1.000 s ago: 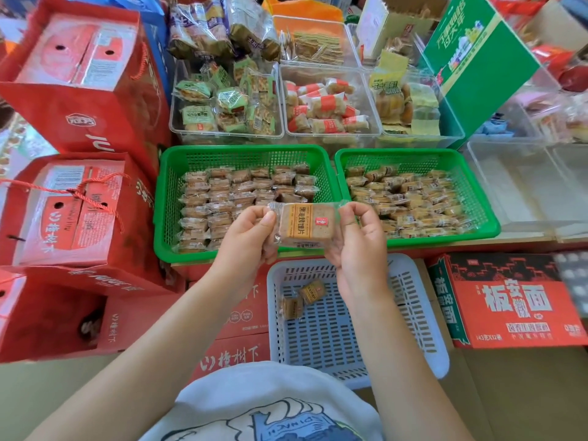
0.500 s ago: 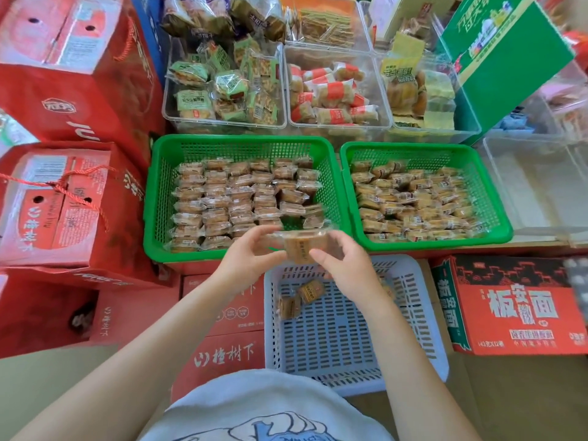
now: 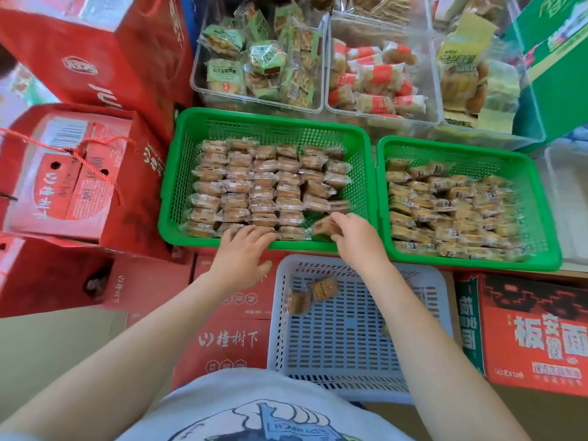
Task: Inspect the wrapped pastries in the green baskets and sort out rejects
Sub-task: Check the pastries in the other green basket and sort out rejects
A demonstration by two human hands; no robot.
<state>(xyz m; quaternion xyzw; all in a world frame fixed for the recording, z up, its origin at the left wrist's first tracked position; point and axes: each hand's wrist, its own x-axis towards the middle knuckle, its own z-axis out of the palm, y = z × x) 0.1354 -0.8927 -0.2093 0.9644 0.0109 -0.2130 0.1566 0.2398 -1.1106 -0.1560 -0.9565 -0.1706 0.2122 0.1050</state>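
Your right hand (image 3: 356, 235) reaches over the front rim of the left green plastic lattice basket (image 3: 361, 154), fingers curled round a clear-wrapped tan pastry (image 3: 322, 227) and pinching it at the basket's near right corner. Your left hand (image 3: 243, 254) lies just beside it, palm down, fingers loosely spread across the same front rim, fingertips touching the nearest row of wrapped pastries (image 3: 264, 186); it grips nothing. Both forearms run up from the bottom of the view, either side of your pale printed shirt (image 3: 254, 409).

That left basket holds neat rows of tan pastries standing on edge. The right green plastic basket (image 3: 537, 198), touching it side by side, carries a looser heap of the same wrapped pastries (image 3: 445, 208). Below both, under your right forearm, sits a pale blue slotted plastic basket (image 3: 337, 345) with two wrapped pastries (image 3: 313, 296) lying near its far left corner. Clear plastic bins (image 3: 324, 74) of other packaged snacks stand behind; red cardboard gift boxes (image 3: 70, 173) crowd the left.
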